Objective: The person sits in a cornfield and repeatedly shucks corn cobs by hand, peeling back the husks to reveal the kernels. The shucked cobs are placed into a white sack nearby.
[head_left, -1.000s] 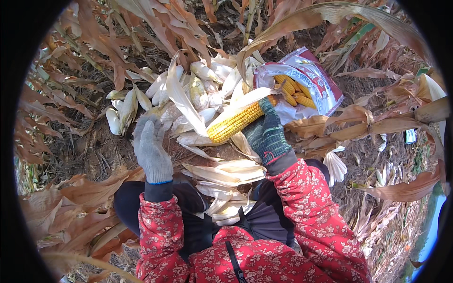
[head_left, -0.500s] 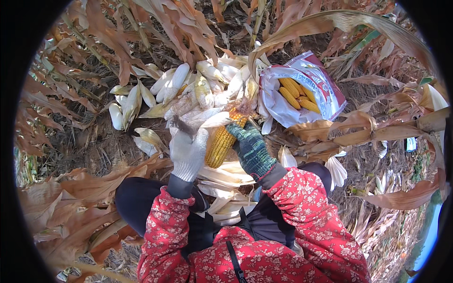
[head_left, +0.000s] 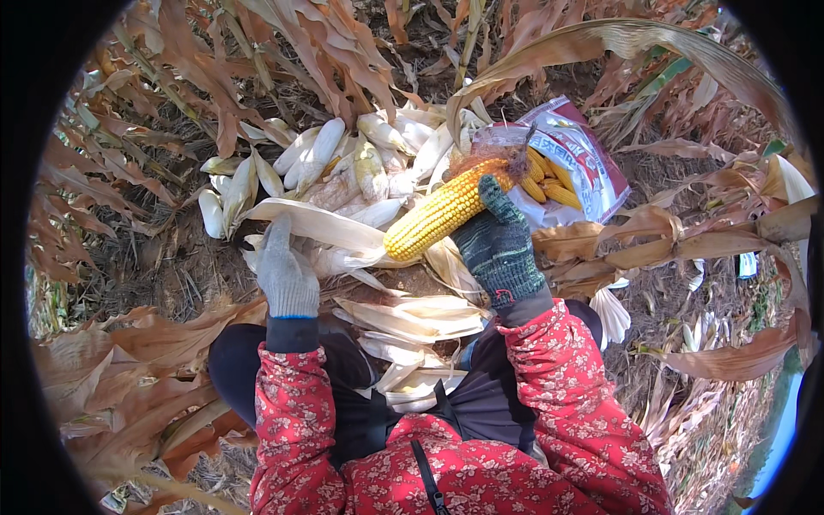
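My right hand (head_left: pixel 499 244), in a dark green knit glove, is closed on a husked yellow ear of corn (head_left: pixel 439 210). Brown silk hangs at the ear's far end, close to the mouth of the bag. My left hand (head_left: pixel 286 273), in a pale glove, is closed on a strip of cream corn husk (head_left: pixel 322 225) that stretches right toward the ear's near end; whether it still joins the ear I cannot tell. Beyond both hands lies a heap of ears in pale husks (head_left: pixel 371 167).
An open white and red bag (head_left: pixel 592 163) holding several husked yellow ears (head_left: pixel 562 193) lies at the right. Loose husks (head_left: pixel 412 319) are piled between my legs. Dry corn leaves (head_left: pixel 292 51) and stalks stand all round, and one long leaf (head_left: pixel 592 34) arches over the bag.
My hands have moved apart. The right has carried the ear up and right toward the bag, tilting it. The left has drawn a husk strip to the left.
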`<state>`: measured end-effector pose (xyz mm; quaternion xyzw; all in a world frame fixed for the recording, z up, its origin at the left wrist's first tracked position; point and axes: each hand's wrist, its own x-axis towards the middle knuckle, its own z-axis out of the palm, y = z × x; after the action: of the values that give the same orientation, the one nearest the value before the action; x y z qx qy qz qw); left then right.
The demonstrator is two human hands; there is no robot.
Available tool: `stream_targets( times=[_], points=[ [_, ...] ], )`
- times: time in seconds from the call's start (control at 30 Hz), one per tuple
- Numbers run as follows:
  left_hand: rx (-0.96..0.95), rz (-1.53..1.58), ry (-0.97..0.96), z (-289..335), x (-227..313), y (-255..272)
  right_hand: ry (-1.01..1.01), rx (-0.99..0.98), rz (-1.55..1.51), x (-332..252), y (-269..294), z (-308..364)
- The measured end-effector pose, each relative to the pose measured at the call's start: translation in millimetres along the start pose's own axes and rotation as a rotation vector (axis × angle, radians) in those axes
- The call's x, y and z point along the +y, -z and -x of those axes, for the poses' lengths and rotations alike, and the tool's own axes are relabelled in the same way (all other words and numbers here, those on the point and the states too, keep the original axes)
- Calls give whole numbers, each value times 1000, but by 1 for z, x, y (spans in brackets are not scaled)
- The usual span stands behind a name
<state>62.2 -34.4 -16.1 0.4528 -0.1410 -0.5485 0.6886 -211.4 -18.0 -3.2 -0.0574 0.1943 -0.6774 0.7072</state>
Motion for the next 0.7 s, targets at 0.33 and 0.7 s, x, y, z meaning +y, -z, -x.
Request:
stream_targets(
  times=[0.33, 0.7],
  points=[
    [-425, -975, -1103, 75, 9, -43, 178, -29, 247, 10, -8, 6],
    [-669, -1439, -949, 67, -37, -37, -22, 38, 206, 35, -4, 10]
  ],
)
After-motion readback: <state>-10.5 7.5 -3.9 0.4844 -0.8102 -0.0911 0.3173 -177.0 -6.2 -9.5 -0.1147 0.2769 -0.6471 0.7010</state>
